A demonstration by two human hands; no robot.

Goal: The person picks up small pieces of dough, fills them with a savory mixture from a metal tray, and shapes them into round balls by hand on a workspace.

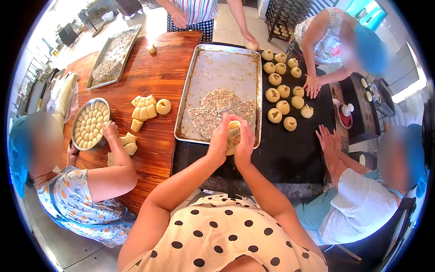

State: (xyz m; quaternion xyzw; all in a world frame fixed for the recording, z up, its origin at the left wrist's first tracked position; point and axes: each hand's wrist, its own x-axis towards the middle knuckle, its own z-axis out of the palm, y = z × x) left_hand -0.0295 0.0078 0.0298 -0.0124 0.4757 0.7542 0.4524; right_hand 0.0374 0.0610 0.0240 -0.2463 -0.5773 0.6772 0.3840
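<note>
Between my two palms is a piece of pale dough (pixel 231 148) with brown, crumbly filling showing in it. My left hand (pixel 219 141) curves round its left side, and my right hand (pixel 245 144) cups the right side. Both hands are above the near edge of a large metal baking tray (pixel 217 68). On this tray lies a flattened mound of speckled, nutty filling (pixel 206 111), just beyond my fingers. What looks like a metal utensil (pixel 224 109) rests on the filling; its lower part is hidden behind my fingertips.
Several filled dough balls (pixel 283 90) stand on the black worktop right of the tray. On the wooden table (pixel 156 68) are dough pieces (pixel 146 108), a round pan (pixel 91 124) of dough and another filling tray (pixel 113 56). Several co-workers surround the tables, their hands near dough and worktop.
</note>
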